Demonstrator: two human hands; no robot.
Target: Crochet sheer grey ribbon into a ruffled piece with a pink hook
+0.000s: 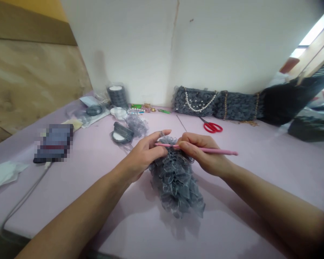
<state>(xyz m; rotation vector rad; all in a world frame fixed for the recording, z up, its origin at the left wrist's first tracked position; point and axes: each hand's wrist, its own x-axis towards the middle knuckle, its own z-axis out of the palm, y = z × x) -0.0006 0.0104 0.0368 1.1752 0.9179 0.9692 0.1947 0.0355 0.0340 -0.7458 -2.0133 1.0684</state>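
Observation:
My right hand (pixel 205 151) is closed around a pink crochet hook (pixel 218 151), whose handle sticks out to the right. The hook's tip end lies across the top of a ruffled grey ribbon crochet piece (pixel 175 180) and reaches toward my left thumb. My left hand (pixel 148 151) pinches that piece at its upper left edge, index finger raised with a loop of sheer ribbon by it. The lower part of the piece hangs down over the table. Where the hook meets the stitches is partly hidden by my fingers.
Grey ribbon spools (pixel 121 133) lie left of the work, with more stacked spools (pixel 117 95) behind. Red-handled scissors (pixel 212 126) rest to the right. Two ruffled bags, one with a pearl strand (pixel 201 108), lean on the wall. A phone (pixel 55 142) with a cable lies far left.

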